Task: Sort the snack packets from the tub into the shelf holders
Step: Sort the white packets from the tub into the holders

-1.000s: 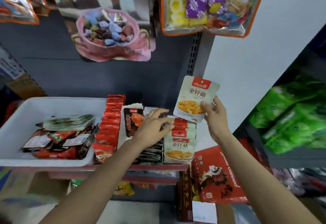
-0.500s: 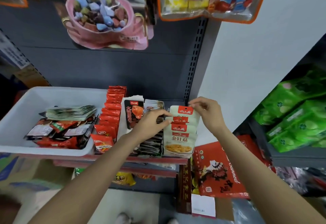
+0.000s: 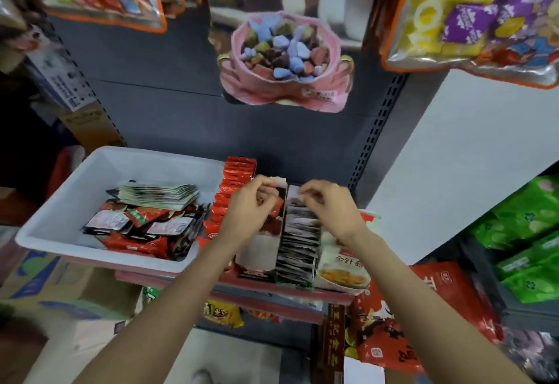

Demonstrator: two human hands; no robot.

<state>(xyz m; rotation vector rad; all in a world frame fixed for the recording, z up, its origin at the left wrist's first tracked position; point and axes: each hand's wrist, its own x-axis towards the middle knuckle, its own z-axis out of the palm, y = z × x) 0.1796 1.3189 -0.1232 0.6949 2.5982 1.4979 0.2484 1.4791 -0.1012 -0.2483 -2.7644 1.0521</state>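
Note:
A white tub (image 3: 90, 162) on the left of the shelf holds a stack of pale green packets (image 3: 157, 196) and loose red and black packets (image 3: 142, 229). To its right stand the holders: a row of red packets (image 3: 237, 175), a white card holder with a dark red packet (image 3: 273, 223), a row of dark packets (image 3: 299, 244) and cream packets with red labels (image 3: 341, 265). My left hand (image 3: 249, 212) curls its fingers round the top of the white card holder. My right hand (image 3: 331, 205) pinches the rear packets of the dark row.
Large candy bags hang above, a pink one (image 3: 287, 60) in the middle and an orange-edged one (image 3: 472, 17) at the right. A white wall panel (image 3: 453, 156) bounds the shelf on the right, with green bags (image 3: 529, 232) beyond. Red bags (image 3: 393, 323) and cardboard boxes (image 3: 60, 293) sit below.
My right hand set the cream packet into the right-hand row and let it go. Both hands have moved left onto the middle holders.

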